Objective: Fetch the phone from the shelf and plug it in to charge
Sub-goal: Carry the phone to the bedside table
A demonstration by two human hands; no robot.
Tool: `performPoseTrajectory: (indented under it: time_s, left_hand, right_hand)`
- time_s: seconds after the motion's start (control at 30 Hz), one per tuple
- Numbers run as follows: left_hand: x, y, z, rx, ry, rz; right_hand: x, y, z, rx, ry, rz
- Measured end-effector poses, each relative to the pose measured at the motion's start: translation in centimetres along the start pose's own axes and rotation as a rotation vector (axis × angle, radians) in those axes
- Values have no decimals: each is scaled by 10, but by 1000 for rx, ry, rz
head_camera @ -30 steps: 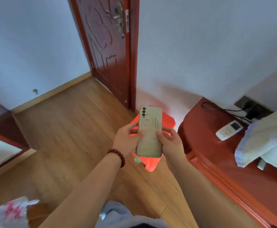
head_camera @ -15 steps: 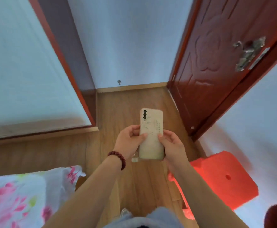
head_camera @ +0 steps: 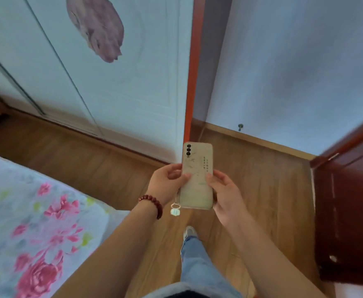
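**Two hands on the phone, view swung away from the charger**

Both of my hands hold the same grip as in the two earlier frames; what has changed is everything around them. A second ago I faced the red side table with its wall socket, cables and remote. Half a second ago that had gone, leaving the dark red door and an orange stool. Now the white wardrobe (head_camera: 111, 82) fills the upper left, the floral bedspread (head_camera: 25, 211) lies at lower left, and the door (head_camera: 348, 211) sits at the right edge. No socket, cable or stool is in view.

My judgement: the fetch is complete, and I am turning away from the one socket seen, so charging is not yet nearer unless another point lies this way.

The phone (head_camera: 196, 177) stands upright, back and three lenses toward me, above the wooden floor (head_camera: 262, 179). My left hand (head_camera: 166, 183) closes on its left edge, thumb across the back. My right hand (head_camera: 225, 194) cups the right edge and lower corner. A small pale charm (head_camera: 175, 211) hangs from the bottom left corner.
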State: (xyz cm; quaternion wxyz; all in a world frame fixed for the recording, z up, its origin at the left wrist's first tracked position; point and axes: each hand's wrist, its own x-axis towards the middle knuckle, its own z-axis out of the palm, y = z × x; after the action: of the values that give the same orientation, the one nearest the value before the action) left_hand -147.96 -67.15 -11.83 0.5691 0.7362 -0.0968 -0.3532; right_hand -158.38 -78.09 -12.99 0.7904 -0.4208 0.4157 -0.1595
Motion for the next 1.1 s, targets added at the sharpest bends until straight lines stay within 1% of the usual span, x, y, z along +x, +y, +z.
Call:
performPoseTrajectory:
  time_s: [0.17, 0.33, 0.53, 0.7, 0.9, 1.03, 1.1]
  left_hand:
    - [73, 40, -13, -44, 90, -29]
    - [125, 63, -25, -164, 169, -48]
    - [153, 69, -59, -307, 285, -107]
    - [179, 73, -95, -346, 372, -157]
    - [235, 80, -171, -423, 442, -213]
    - [268, 94, -243, -471, 429, -292]
    - [281, 102, -281, -497, 469, -294]
  right_hand:
    - [76, -48, 38, -61, -111, 36]
    - [137, -84, 71, -142, -207, 34]
    - [185, -84, 121, -230, -314, 123]
    - [217, -79, 177, -305, -377, 168]
    - [265, -70, 276, -402, -430, 171]
    - [292, -66, 362, -444, -483, 170]
    - [301, -63, 408, -448, -507, 182]
